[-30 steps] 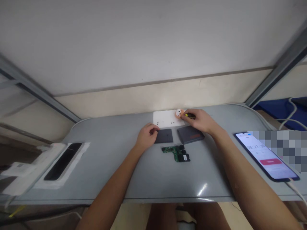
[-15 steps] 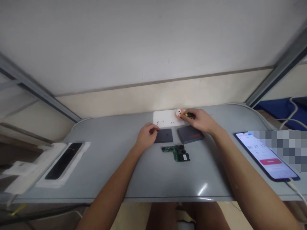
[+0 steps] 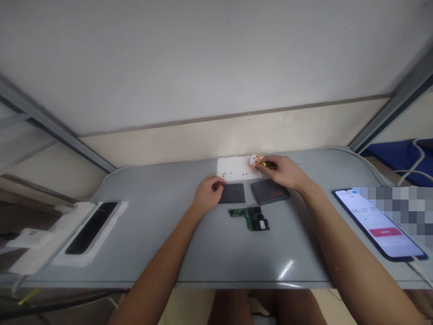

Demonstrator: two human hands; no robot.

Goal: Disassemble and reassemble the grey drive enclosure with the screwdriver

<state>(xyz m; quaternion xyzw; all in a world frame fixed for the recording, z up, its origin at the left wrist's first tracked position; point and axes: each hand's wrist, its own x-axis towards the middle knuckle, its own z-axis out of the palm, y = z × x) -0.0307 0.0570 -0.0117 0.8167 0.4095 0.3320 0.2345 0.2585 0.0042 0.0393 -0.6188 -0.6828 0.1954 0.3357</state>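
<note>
At the upper left corner of a flat dark panel [image 3: 233, 193], my left hand [image 3: 209, 193] is closed, thumb and index finger together; whether they grip the panel or something small is hidden. My right hand [image 3: 284, 170] is closed around a screwdriver [image 3: 269, 165] with a black and yellow handle, its tip hidden. Its fingertips touch or nearly touch a round orange and white piece with a face [image 3: 254, 161]. That piece stands on a white sheet [image 3: 237, 167] with several tiny dark screws. Below my right hand lies a dark casing [image 3: 269, 192]. A green circuit board [image 3: 249, 218] lies nearer me.
A phone showing a running timer [image 3: 380, 225] lies at the right with a cable attached. Another dark phone [image 3: 91, 228] rests on white material at the left, beside a white power strip [image 3: 50, 239]. Metal frame posts and a wall bound the grey desk [image 3: 149, 234].
The view shifts slightly. Both hands keep nearly the same places, the right still around the screwdriver beside the round piece. The panel, casing and board stay put.
</note>
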